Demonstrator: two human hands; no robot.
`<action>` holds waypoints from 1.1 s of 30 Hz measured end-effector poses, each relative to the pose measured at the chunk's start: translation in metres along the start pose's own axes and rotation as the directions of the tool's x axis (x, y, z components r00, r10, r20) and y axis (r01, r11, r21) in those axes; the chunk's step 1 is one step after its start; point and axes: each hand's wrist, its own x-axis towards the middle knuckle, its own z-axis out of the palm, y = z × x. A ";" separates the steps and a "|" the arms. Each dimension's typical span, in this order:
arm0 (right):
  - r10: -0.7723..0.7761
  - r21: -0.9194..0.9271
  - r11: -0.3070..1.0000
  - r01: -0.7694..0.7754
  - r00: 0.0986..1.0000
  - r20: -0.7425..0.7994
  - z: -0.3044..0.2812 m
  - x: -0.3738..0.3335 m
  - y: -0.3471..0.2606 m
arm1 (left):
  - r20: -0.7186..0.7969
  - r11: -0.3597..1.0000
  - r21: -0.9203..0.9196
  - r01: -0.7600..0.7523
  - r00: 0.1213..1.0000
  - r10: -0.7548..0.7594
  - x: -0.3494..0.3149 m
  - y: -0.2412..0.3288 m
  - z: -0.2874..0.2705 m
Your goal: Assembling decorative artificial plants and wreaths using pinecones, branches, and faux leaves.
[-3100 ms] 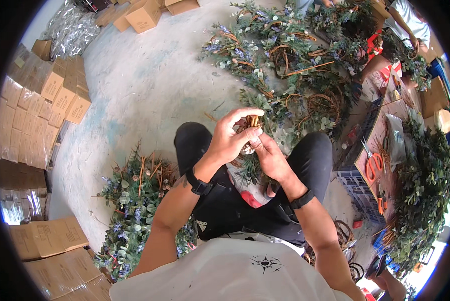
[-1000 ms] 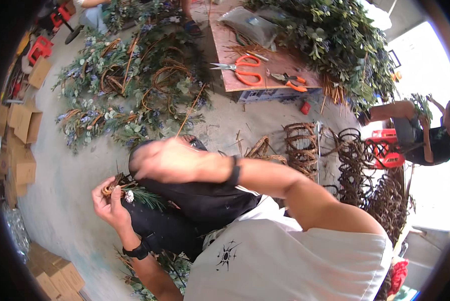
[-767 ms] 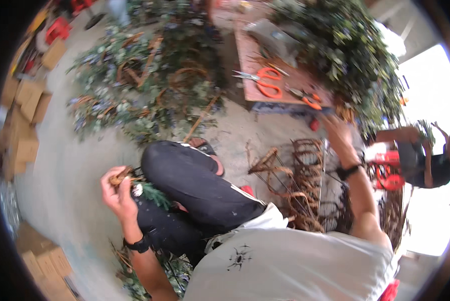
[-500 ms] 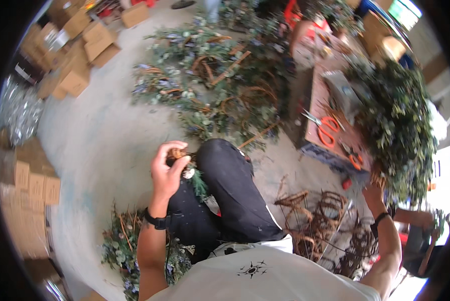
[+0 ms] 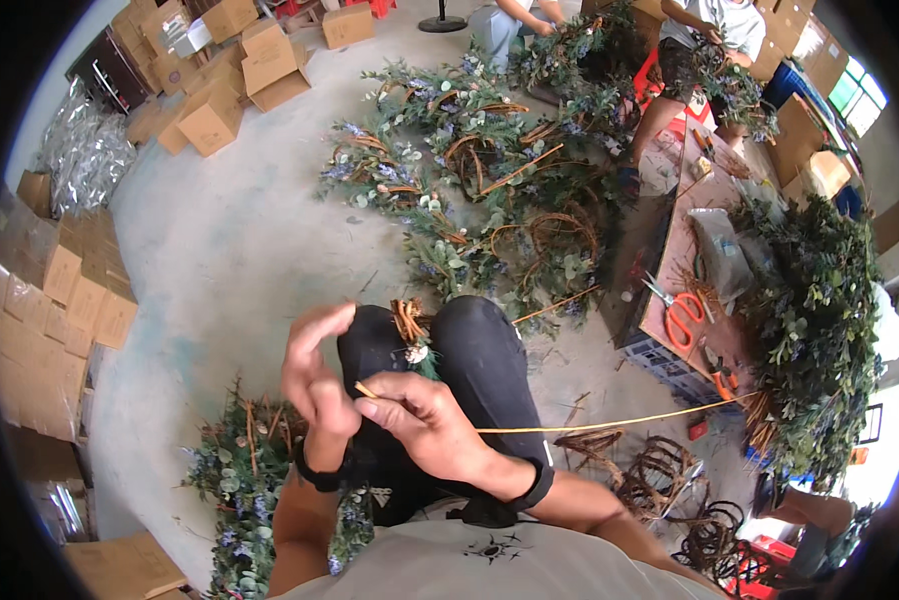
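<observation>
My right hand (image 5: 424, 420) is closed in front of my lap, pinching the end of a thin yellowish-brown strand (image 5: 619, 422), perhaps rattan or cane. The strand stretches right to a bundle of similar strands (image 5: 759, 415) beside the leafy pile. Close by on the left, my left hand (image 5: 314, 370) has its fingers apart, some bent, and I see nothing held in it. A brown twig bundle (image 5: 406, 320) lies between my knees, with a small white piece (image 5: 416, 353) and green sprigs below it, partly hidden by my right hand.
Leafy twig wreaths (image 5: 469, 180) cover the floor ahead. Orange-handled scissors (image 5: 681, 318) and pliers (image 5: 719, 375) lie on the low table (image 5: 659, 270) at right, beside piled foliage (image 5: 819, 310). Twig rings (image 5: 659, 475) lie nearer. Cartons (image 5: 209, 115) stand left; two people work at the back.
My right hand has come from the strand bundle at right to my lap, drawing a strand along. My left hand has let go of the twig bundle. The view has shifted.
</observation>
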 end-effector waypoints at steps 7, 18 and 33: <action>0.102 0.498 0.823 -0.274 0.933 0.345 0.036 0.024 -0.014 | -0.141 0.995 -0.047 0.092 0.985 -0.098 -0.015 0.040 -0.018; 0.231 0.710 0.643 -0.287 0.957 0.178 0.043 0.003 -0.004 | 0.106 0.965 -0.078 0.249 0.965 -0.240 0.004 0.047 -0.035; 0.040 0.401 0.886 -0.234 0.899 0.436 0.073 -0.003 0.022 | -0.310 0.976 -0.152 0.157 0.930 -0.198 0.017 0.042 -0.068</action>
